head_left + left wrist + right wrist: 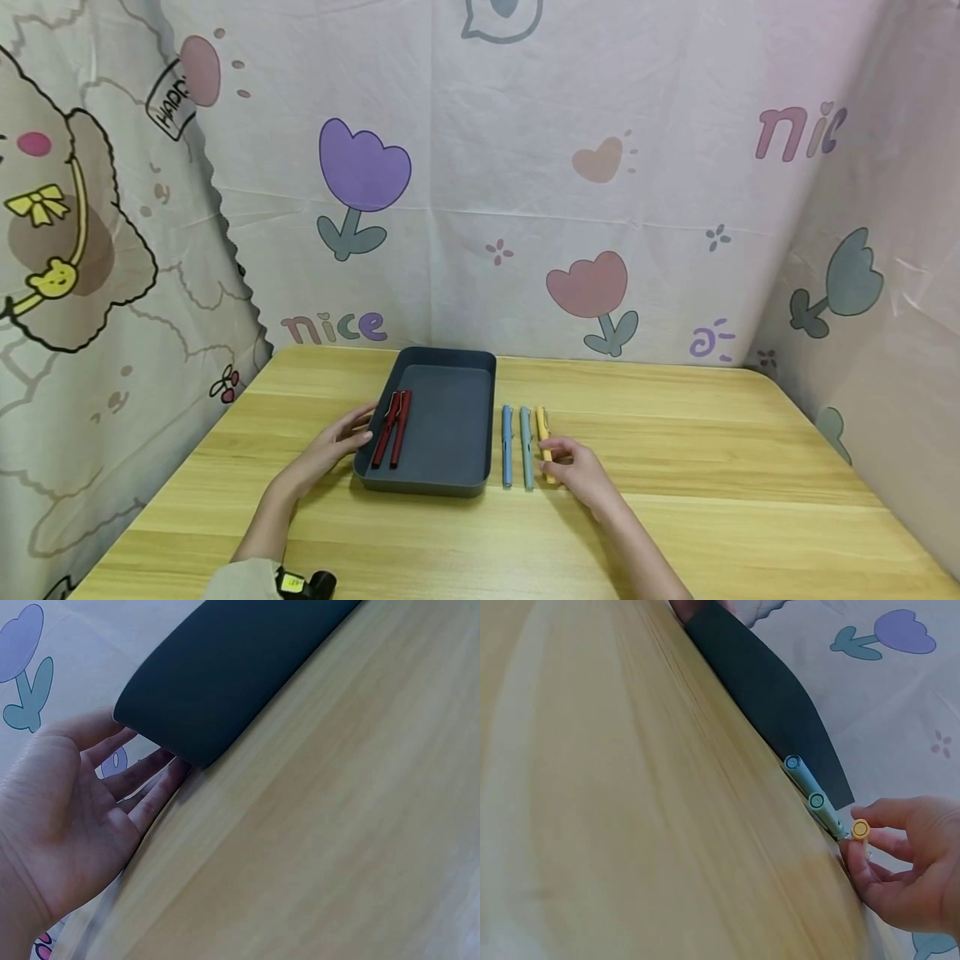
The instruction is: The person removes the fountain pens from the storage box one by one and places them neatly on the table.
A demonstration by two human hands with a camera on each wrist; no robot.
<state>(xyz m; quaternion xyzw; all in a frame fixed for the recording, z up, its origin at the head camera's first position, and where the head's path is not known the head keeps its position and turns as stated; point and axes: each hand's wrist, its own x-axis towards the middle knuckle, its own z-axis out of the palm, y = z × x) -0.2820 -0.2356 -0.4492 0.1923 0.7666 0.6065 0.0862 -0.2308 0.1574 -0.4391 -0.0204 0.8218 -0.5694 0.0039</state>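
Observation:
My right hand [581, 473] pinches a yellow pen [542, 423] between thumb and fingers; its round end shows in the right wrist view. Directly left of it lie a green pen [526, 442] and a blue pen [507, 446], side by side and pointing away from me. My left hand [326, 450] rests against the left side of a dark grey rectangular tray [442, 480]. In the left wrist view its thumb is at the tray's rim and the other fingers extend along the outer wall. Two dark red pens [392, 429] lie along the left side inside the tray.
The wooden table [675, 533] reaches back to a printed cloth curtain [450, 167], which also hangs on both sides. A black device with a yellow label [294, 582] is strapped at my left sleeve [247, 579].

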